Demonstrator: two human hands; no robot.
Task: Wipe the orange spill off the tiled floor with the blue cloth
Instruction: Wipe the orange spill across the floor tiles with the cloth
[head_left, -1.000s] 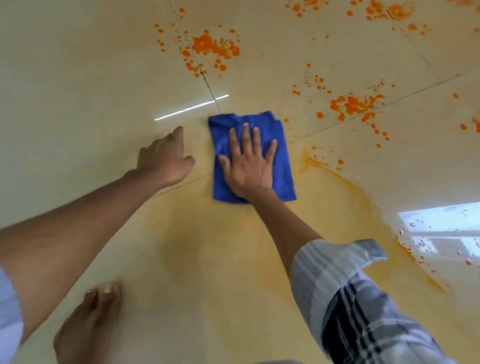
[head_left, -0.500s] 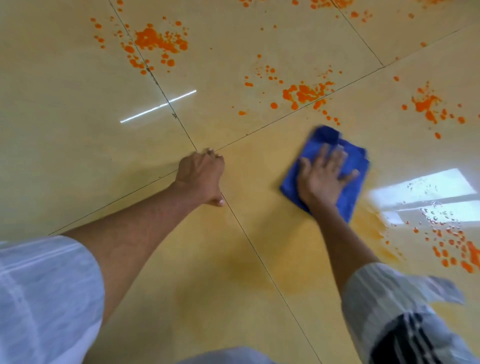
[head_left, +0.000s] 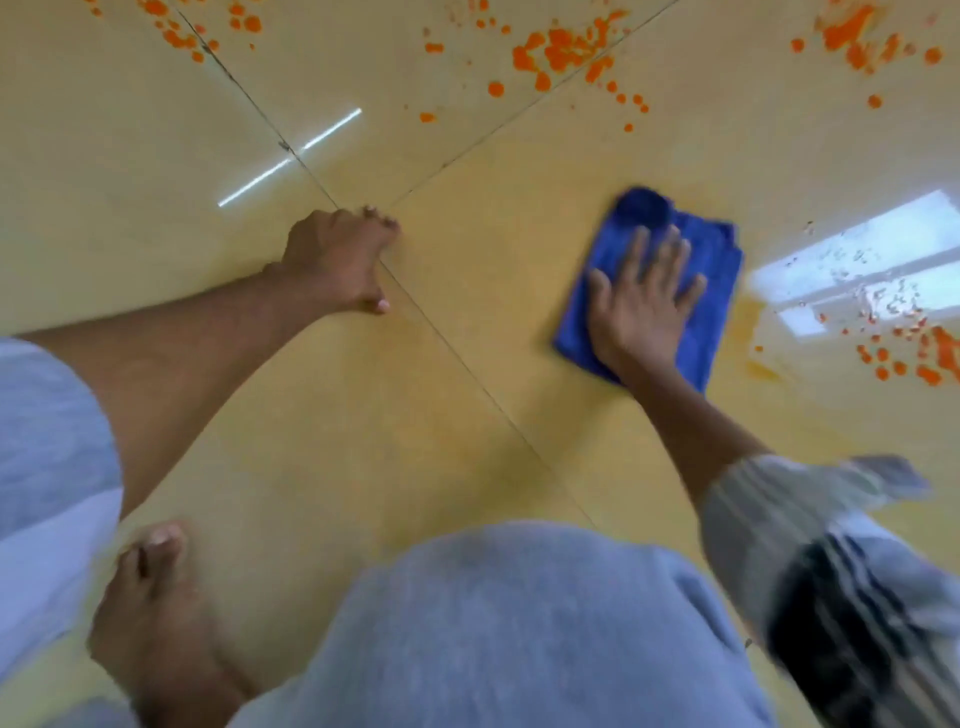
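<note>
My right hand (head_left: 641, 306) presses flat, fingers spread, on the folded blue cloth (head_left: 711, 291), which lies on the cream tiled floor (head_left: 156, 130) right of centre. A pale orange smear (head_left: 467, 364) covers the tiles around and below the cloth. Bright orange splatters (head_left: 558, 52) dot the floor at the top, more orange drops (head_left: 914, 358) sit at the right edge, and a small orange puddle (head_left: 761, 366) lies just right of the cloth. My left hand (head_left: 340, 265) rests on the floor with curled fingers at the joint of two grout lines, holding nothing.
My bare left foot (head_left: 150, 597) stands at the lower left. My grey-clad knee (head_left: 493, 623) fills the bottom centre. A bright window reflection (head_left: 872, 260) lies on the wet floor at the right, and a thin light streak (head_left: 291, 156) shines upper left.
My right hand slid the blue cloth from the centre tile joint to the right, onto the smeared tile. The view shifted down, bringing my knee and foot into sight. My left hand stays braced.
</note>
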